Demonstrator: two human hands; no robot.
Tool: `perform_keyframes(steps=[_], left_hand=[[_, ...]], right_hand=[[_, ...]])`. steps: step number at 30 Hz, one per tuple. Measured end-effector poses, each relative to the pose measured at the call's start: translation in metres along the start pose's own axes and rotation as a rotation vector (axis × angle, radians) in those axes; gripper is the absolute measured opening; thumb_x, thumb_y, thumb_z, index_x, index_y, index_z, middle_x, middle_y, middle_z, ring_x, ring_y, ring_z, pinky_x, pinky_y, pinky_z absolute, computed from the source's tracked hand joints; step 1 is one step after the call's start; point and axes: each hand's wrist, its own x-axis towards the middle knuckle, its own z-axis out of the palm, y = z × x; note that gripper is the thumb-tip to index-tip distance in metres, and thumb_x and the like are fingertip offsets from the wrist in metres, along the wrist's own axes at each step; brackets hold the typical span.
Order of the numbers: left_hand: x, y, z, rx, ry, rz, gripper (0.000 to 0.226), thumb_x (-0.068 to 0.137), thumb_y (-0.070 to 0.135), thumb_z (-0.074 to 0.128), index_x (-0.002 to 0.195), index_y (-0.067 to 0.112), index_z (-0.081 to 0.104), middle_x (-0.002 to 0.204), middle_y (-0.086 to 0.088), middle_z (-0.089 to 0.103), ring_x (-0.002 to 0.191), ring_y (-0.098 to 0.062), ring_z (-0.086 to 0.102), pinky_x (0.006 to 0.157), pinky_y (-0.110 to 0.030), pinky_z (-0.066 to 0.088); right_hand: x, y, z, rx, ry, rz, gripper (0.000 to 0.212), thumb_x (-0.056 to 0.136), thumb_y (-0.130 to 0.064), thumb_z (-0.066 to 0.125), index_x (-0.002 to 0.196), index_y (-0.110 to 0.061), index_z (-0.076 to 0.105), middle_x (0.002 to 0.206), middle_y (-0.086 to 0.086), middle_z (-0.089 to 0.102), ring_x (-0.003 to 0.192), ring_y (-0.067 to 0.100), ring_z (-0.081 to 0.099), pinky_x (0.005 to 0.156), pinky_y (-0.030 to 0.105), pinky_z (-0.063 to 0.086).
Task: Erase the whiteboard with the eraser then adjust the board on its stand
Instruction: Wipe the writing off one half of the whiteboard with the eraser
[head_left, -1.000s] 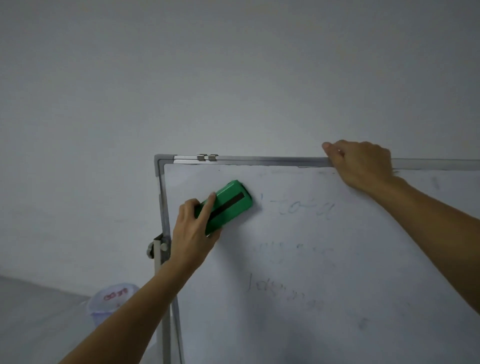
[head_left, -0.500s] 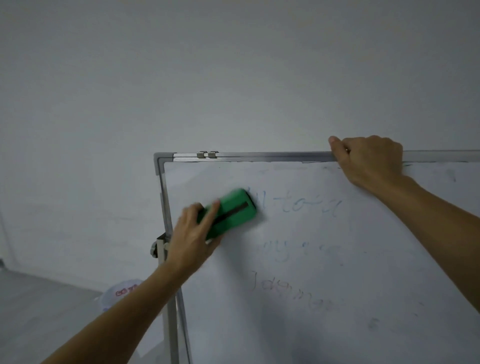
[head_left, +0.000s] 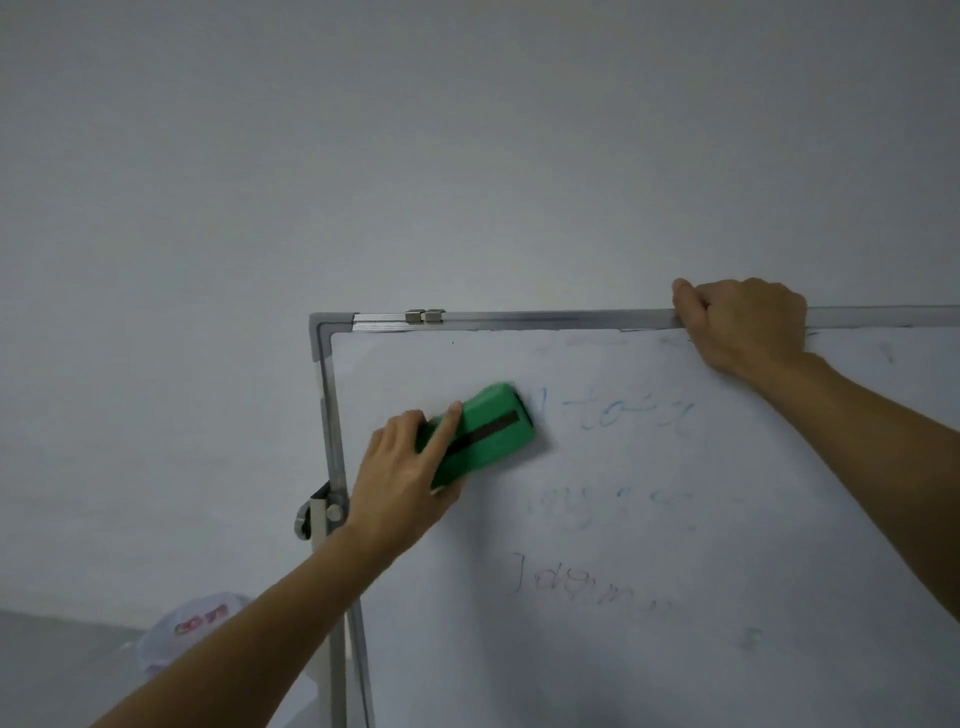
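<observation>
a plain pale wall (head_left: 311, 156) fills the top and left of the view. a strip of grey floor (head_left: 52, 675) shows at lower left, and a blurred white tub (head_left: 197, 623) with red print sits there. next comes the stand (head_left: 337, 675), a grey post with a knob (head_left: 304, 519) at the board's left edge. the left hand (head_left: 400, 483) grips the green eraser (head_left: 483, 431), fingers (head_left: 444, 431) curled round its lower end, and holds it flat on the board (head_left: 675, 571) near the upper left corner, just left of faint blue writing (head_left: 623, 415). more faded lines lie lower. two small clips (head_left: 425, 315) sit on the metal frame (head_left: 545, 316) along the top. further right, the right hand (head_left: 748, 322) clasps the top edge, fingers curled over it.
</observation>
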Motion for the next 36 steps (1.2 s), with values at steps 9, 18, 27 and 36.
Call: perform_keyframes(steps=[9, 18, 27, 36], left_hand=[[0.025, -0.008, -0.009, -0.031, 0.073, -0.116, 0.081, 0.069, 0.035, 0.079, 0.138, 0.013, 0.043, 0.102, -0.017, 0.053, 0.085, -0.029, 0.052, 0.067, -0.036, 0.049], [0.0, 0.002, 0.007, 0.051, -0.166, 0.262, 0.082, 0.066, 0.037, 0.078, 0.138, 0.02, 0.043, 0.108, -0.01, 0.054, 0.091, -0.025, 0.055, 0.074, -0.038, 0.054], [0.006, 0.003, -0.01, 0.145, -0.092, 0.106, 0.088, 0.065, 0.035, 0.081, 0.139, 0.013, 0.039, 0.101, -0.016, 0.055, 0.085, -0.03, 0.053, 0.071, -0.039, 0.049], [0.044, -0.004, -0.031, 0.087, 0.099, -0.176, 0.078, 0.068, 0.037, 0.079, 0.135, 0.01, 0.05, 0.096, -0.017, 0.053, 0.081, -0.03, 0.051, 0.066, -0.035, 0.043]], right_hand=[[0.0, -0.004, -0.005, -0.011, 0.0, 0.032, 0.065, 0.093, -0.049, 0.022, 0.059, -0.011, 0.062, 0.05, 0.007, 0.046, 0.051, 0.028, 0.042, 0.058, 0.031, 0.029], [0.0, -0.002, -0.005, -0.004, 0.011, 0.038, 0.064, 0.092, -0.047, 0.023, 0.057, -0.011, 0.062, 0.049, 0.008, 0.046, 0.05, 0.028, 0.041, 0.057, 0.031, 0.028], [0.001, -0.006, -0.004, 0.002, 0.021, 0.042, 0.062, 0.092, -0.045, 0.025, 0.058, -0.01, 0.062, 0.048, 0.007, 0.045, 0.046, 0.025, 0.035, 0.055, 0.03, 0.024], [0.001, -0.006, -0.004, 0.016, 0.04, 0.048, 0.062, 0.091, -0.046, 0.025, 0.059, -0.011, 0.064, 0.049, 0.009, 0.048, 0.049, 0.028, 0.041, 0.056, 0.03, 0.027]])
